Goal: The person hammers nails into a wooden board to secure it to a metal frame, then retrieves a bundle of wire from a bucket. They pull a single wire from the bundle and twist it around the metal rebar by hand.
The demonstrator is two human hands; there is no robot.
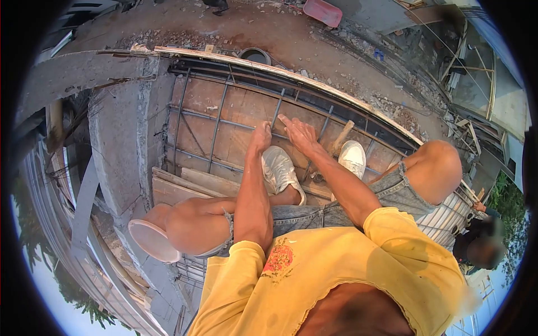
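A grid of steel rebar (217, 130) lies over brown formwork boards (196, 134) in front of me. My left hand (260, 136) is closed beside a crossing of the bars, its fingers pinched together; whatever is in them is too small to make out. Just to the right, my right hand (298, 133) has its index finger stretched toward the same upright bar, the other fingers partly bent. Nothing shows in that hand. A wooden handle (342, 138) sticks up between my right forearm and right shoe; its lower end is hidden.
My shoes (279, 169) stand among the bars. Loose planks (196, 182) lie by my left leg, near a concrete column (120, 140). A long board edge (336, 95) borders the rebar. Beyond are rubble and a red wheelbarrow tray (323, 12). Another person (476, 241) is at right.
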